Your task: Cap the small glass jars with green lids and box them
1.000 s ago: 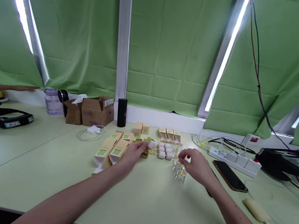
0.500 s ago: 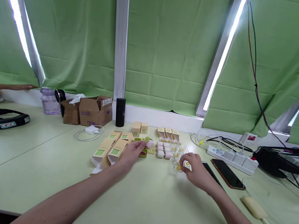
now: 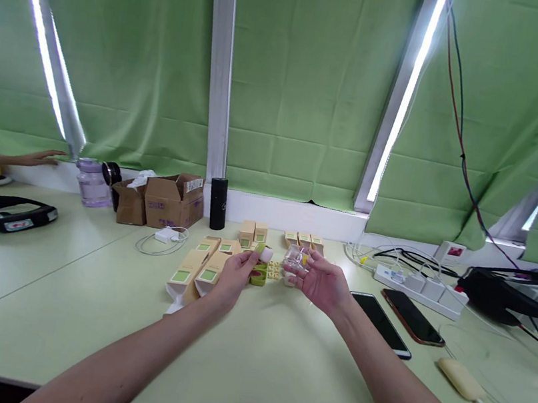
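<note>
My left hand [image 3: 236,273] is closed on a small pale pink block [image 3: 266,255] with a green piece beside it, held just above the table. My right hand [image 3: 322,283] is raised and grips a small clear plastic case [image 3: 297,259] with a yellow dot, close to the left hand. Under and between the hands lie a green open case [image 3: 258,275] and small yellow tiles [image 3: 273,269]. Tan cartons with green labels [image 3: 198,270] lie left of my left hand. More small cartons [image 3: 253,231] stand behind.
Two dark phones [image 3: 379,322] lie right of my right hand, then a white power strip [image 3: 418,286] with cables and a pale yellow object [image 3: 459,378]. Brown boxes [image 3: 168,198], a black cylinder [image 3: 219,203] and a purple bottle [image 3: 91,182] stand at the back. Another person's arm [image 3: 7,157] reaches in far left.
My right hand has lifted a clear case off the table and carried it left toward my left hand. The left hand has stayed put with the pink block.
</note>
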`<state>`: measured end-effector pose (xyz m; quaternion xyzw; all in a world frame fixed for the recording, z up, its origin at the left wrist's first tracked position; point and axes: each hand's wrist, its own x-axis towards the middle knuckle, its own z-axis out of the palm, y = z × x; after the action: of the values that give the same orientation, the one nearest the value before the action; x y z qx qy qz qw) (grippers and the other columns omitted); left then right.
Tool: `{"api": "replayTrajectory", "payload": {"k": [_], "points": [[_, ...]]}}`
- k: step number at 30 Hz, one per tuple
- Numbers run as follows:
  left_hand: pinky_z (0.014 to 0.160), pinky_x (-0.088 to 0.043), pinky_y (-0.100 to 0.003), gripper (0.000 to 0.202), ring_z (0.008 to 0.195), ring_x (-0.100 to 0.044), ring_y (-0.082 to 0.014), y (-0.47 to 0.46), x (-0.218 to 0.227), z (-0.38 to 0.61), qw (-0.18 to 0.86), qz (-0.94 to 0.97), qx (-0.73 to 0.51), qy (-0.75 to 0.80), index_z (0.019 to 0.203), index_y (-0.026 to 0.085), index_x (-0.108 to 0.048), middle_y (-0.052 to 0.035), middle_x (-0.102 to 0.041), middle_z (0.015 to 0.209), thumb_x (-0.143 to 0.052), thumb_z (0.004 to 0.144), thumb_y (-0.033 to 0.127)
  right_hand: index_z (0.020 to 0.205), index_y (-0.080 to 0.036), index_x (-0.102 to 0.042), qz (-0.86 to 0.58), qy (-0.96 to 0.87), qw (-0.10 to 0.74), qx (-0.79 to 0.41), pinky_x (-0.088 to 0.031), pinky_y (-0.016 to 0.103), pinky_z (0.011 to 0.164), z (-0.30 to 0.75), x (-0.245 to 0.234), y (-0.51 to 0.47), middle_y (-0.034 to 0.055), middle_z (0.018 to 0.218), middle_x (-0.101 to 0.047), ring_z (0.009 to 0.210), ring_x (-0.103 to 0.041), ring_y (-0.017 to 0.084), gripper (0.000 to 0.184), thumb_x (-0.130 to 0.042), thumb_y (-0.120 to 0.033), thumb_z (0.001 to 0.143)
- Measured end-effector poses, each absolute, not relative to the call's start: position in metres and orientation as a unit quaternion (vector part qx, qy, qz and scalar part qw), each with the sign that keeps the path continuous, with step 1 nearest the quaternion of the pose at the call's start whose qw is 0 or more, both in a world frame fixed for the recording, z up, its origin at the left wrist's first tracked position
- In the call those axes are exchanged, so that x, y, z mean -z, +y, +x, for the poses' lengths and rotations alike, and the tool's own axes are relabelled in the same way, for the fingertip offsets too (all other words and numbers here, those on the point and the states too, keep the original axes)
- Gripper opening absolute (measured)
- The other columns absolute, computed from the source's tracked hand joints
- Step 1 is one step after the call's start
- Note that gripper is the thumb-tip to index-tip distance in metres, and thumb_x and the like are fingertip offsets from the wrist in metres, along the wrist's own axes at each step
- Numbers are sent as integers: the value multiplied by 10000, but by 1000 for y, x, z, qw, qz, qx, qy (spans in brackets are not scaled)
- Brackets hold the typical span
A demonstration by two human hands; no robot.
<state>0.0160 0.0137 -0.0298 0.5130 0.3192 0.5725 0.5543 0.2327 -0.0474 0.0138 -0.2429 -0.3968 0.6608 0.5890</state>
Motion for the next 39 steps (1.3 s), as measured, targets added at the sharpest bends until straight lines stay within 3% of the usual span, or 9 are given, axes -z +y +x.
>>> {"api": "replayTrajectory", "payload": {"k": [4, 8, 12, 18, 25, 32, 39], "points": [[773, -549, -318, 593, 937, -675, -206, 14, 21, 12, 560, 488, -593, 309, 977, 151, -771, -119, -749, 1063, -871, 704, 667, 974, -265, -690, -266, -383, 635, -615, -470, 370, 619, 223, 7, -38, 82, 933, -760, 763, -675, 258, 250, -745, -375, 756], [742, -546, -302, 544, 980, -665, -211, 15, 10, 13, 549, 482, -608, 311, 980, 164, -767, -117, -731, 1084, -866, 735, 639, 1009, -271, -698, -262, -369, 640, -621, -444, 349, 610, 222, 19, -40, 66, 930, -763, 718, -646, 230, 306, -782, -392, 740], [733, -542, -299, 486, 963, -663, -204, 14, 0, 24, 560, 471, -608, 308, 935, 176, -758, -102, -727, 1058, -866, 744, 611, 1090, -286, -670, -270, -386, 644, -603, -439, 321, 602, 225, 22, -43, 35, 982, -765, 678, -621, 183, 484, -891, -358, 665], [748, -534, -279, 500, 863, -638, -166, 10, 7, 38, 538, 500, -613, 291, 911, 179, -756, -67, -713, 979, -862, 727, 632, 1134, -271, -593, -351, -456, 682, -452, -456, 266, 527, 215, 28, -40, 7, 1028, -707, 587, -544, 99, 681, -973, -347, 573], [726, -507, -279, 527, 770, -637, -155, 9, 25, 32, 542, 515, -595, 293, 955, 167, -763, -56, -723, 905, -871, 724, 628, 1222, -294, -559, -407, -540, 660, -328, -528, 274, 629, 202, 37, -45, 18, 1163, -645, 684, -551, 99, 636, -855, -213, 665], [757, -509, -283, 536, 778, -656, -159, 4, 27, 32, 551, 529, -579, 285, 950, 148, -762, -82, -747, 939, -891, 711, 611, 1241, -300, -542, -383, -544, 654, -359, -567, 254, 627, 200, 45, -42, 36, 1203, -669, 732, -568, 111, 653, -795, -168, 654], [767, -517, -283, 557, 790, -656, -164, 0, 26, 33, 538, 536, -585, 285, 957, 154, -763, -86, -757, 943, -894, 695, 627, 1136, -288, -526, -311, -484, 666, -475, -611, 287, 581, 206, 39, -40, 7, 1065, -708, 660, -604, 108, 728, -948, -218, 546]]}}
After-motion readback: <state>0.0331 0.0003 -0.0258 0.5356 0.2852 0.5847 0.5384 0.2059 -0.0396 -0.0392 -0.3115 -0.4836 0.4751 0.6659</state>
